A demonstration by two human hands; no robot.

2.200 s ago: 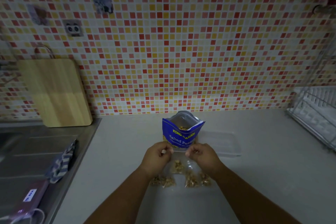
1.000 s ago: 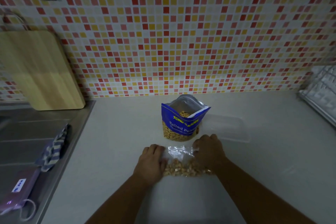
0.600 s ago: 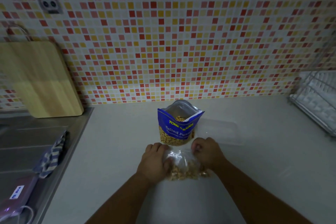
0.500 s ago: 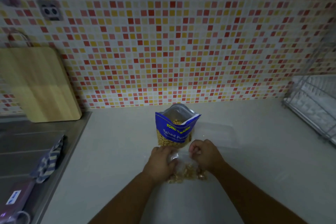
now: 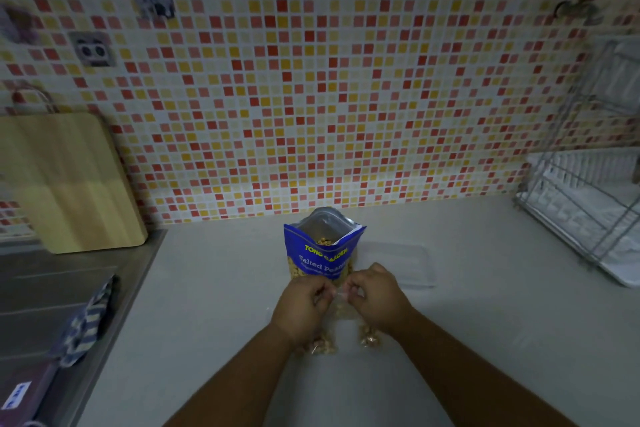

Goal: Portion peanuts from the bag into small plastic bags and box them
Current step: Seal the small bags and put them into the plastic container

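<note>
An open blue peanut bag [image 5: 323, 250] stands upright on the grey counter [image 5: 214, 288], peanuts showing at its mouth. Just in front of it, my left hand [image 5: 301, 308] and my right hand [image 5: 375, 298] pinch the top edge of a small clear plastic bag [image 5: 341, 305] with peanuts in it, held up between them. Small filled bags of peanuts [image 5: 369, 340] lie on the counter under my hands, partly hidden. A clear plastic box [image 5: 398, 262] lies to the right of the blue bag.
A wooden cutting board [image 5: 69, 180] leans on the tiled wall at the left. A steel sink area [image 5: 52, 288] with a striped cloth [image 5: 85, 322] is at the left. A wire dish rack [image 5: 588, 204] stands at the far right.
My hands left the heap of filled bags on the counter and rose, lifting one small bag by its top edge between them. The camera tilted up a little.
</note>
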